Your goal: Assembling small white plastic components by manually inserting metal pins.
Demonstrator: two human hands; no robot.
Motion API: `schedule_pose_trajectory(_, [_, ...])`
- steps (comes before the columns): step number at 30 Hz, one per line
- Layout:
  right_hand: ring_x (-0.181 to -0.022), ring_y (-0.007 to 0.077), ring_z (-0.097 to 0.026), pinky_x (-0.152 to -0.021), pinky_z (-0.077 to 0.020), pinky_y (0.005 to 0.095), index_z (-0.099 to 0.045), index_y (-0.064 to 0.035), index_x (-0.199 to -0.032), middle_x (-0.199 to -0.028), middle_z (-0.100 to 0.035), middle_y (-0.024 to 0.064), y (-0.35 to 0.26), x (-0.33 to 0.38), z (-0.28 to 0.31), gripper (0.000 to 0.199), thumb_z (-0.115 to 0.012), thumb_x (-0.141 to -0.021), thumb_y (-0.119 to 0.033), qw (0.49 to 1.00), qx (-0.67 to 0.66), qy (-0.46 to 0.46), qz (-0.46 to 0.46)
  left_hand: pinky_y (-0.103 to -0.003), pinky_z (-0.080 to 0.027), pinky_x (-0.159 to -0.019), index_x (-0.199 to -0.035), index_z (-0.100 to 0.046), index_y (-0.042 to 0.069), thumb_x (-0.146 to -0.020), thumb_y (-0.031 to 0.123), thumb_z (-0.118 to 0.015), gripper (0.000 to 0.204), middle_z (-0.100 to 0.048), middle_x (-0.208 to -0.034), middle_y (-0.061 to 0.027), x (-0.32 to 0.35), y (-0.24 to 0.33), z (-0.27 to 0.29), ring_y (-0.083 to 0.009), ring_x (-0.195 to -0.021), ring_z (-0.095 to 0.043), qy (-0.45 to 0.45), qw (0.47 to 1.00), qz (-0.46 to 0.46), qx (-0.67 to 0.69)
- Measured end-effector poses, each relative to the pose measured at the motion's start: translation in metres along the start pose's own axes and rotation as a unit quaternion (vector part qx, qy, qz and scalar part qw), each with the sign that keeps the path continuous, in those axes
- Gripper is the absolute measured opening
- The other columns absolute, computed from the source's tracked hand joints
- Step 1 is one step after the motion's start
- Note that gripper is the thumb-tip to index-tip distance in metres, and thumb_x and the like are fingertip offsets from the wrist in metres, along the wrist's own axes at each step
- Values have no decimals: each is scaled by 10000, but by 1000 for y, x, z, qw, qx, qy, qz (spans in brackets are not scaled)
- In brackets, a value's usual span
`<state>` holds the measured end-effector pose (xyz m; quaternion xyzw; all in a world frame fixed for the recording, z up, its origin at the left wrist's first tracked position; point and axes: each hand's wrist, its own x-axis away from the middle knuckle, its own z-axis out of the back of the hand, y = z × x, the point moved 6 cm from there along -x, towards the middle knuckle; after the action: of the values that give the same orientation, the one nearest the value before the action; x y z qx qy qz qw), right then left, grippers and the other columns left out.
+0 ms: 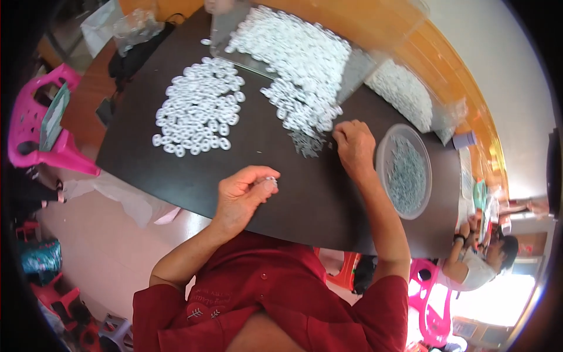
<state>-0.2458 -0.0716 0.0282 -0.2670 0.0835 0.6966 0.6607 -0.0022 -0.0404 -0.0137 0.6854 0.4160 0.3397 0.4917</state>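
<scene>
Glare whitens the lower right; edges curve.

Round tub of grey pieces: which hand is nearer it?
Right: the right hand is just left of the tub; the left hand is farther left, well away from it.

We see only a sliver of the white piece (272, 179), since the fingers of the left hand (241, 192) cover the rest. We cannot tell whether the right hand (356, 146) pinches anything. The grey bits (306, 144) are too small for us to make out singly. The top edge cuts off a blurred shape (220, 5).
</scene>
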Motion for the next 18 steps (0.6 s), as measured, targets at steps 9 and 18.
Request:
schedule_pose_trajectory(9, [-693,336,-518,-627,-415,427,-534,-39,-710,-701,-533,143,3,4,-3,56,-585,-733,-34,995,10,-36,90,-187,-451,-619,-1017,-635,44,-872,65,-593,152,-619,-827,-2,-3,-8,-8,-46,-739,-562,-38,997,-50,40])
schedule_pose_trajectory(18, [-684,326,-527,-639,-422,402,-561,-10,-733,-705,-547,149,16,-2,-12,32,-590,-723,-2,997,-60,-29,32,-207,-471,-653,-989,-621,25,-857,50,-584,139,-619,-813,-15,-6,-9,-6,-66,-749,-587,-23,997,-79,-12])
